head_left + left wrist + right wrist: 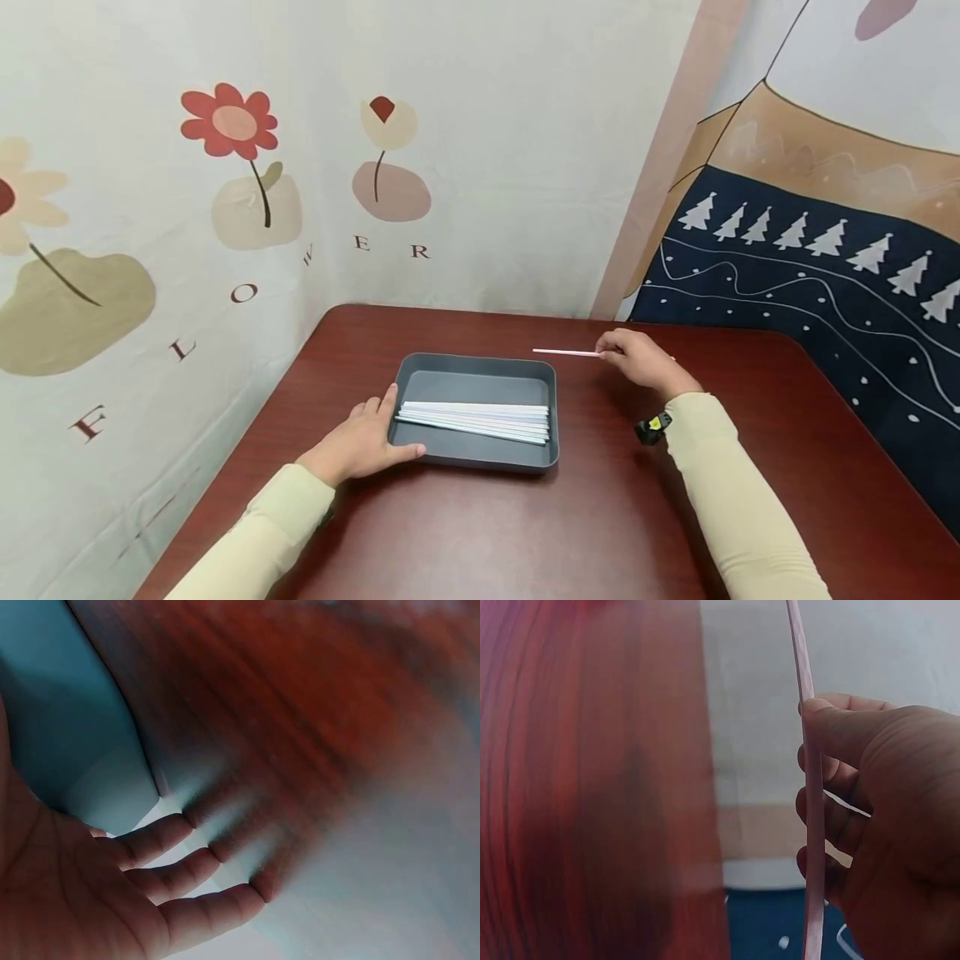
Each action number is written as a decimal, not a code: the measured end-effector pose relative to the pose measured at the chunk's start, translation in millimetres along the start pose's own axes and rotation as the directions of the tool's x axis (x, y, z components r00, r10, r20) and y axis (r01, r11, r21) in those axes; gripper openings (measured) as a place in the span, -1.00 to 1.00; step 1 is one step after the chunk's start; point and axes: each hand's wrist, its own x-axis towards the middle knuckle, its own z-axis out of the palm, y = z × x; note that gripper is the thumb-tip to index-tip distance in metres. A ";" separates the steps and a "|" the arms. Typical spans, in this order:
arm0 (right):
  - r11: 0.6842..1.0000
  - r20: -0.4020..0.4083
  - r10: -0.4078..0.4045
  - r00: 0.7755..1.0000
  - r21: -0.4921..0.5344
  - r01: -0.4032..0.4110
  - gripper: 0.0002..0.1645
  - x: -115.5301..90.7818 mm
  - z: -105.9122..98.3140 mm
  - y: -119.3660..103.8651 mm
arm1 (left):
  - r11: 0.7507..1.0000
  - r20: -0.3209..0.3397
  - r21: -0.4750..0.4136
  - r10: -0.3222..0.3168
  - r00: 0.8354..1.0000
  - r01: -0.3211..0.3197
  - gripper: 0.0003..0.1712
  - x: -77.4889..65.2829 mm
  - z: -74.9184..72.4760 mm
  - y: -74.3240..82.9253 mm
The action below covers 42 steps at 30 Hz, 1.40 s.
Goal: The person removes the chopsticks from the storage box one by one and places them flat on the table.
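A grey rectangular tray [480, 461] sits on the table, with a bundle of several long, thin white straws [472, 421] lying lengthwise inside it. At the tray's left end my left hand [360, 440] rests against the side, thumb along the near corner and fingers extended. The left wrist view shows that hand's spread fingers [172, 844] beside the tray wall. To the right of the tray, above the table, my right hand [637, 358] pinches one thin pale pink straw [566, 352] near its right part. Thumb and fingertips close round this straw in the right wrist view.
The dark red wooden table [480, 533] extends around the tray on all sides. Behind it and at the left hangs a pale cloth [510, 167] printed with flowers and letters. A navy cloth [750, 283] with white trees hangs at the right.
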 end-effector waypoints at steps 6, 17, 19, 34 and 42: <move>0.998 0.036 0.060 0.998 -0.001 -0.060 -0.92 -4.2 -3.8 24.7 | 1.000 -0.001 -0.002 -0.004 1.000 0.004 0.47 -1.5 -2.3 1.0; 0.987 0.002 0.158 0.987 0.011 -0.158 -0.92 -2.1 1.4 61.9 | 1.000 -0.005 -0.010 -0.003 1.000 0.003 0.47 -2.4 -1.9 0.1; 0.984 0.001 0.176 0.984 0.007 -0.176 -0.92 -1.5 3.4 65.1 | 1.000 -0.007 -0.012 -0.004 1.000 0.003 0.46 -3.0 -1.9 0.0; 0.977 -0.040 0.208 0.977 -0.046 -0.209 -0.85 -9.8 21.7 80.1 | 1.000 -0.025 -0.006 0.002 1.000 -0.002 0.45 -3.3 -0.7 1.4; 0.977 -0.038 0.204 0.978 -0.052 -0.206 -0.89 -9.8 21.8 80.6 | 1.000 -0.021 -0.002 0.000 1.000 0.000 0.45 -3.3 -0.9 1.6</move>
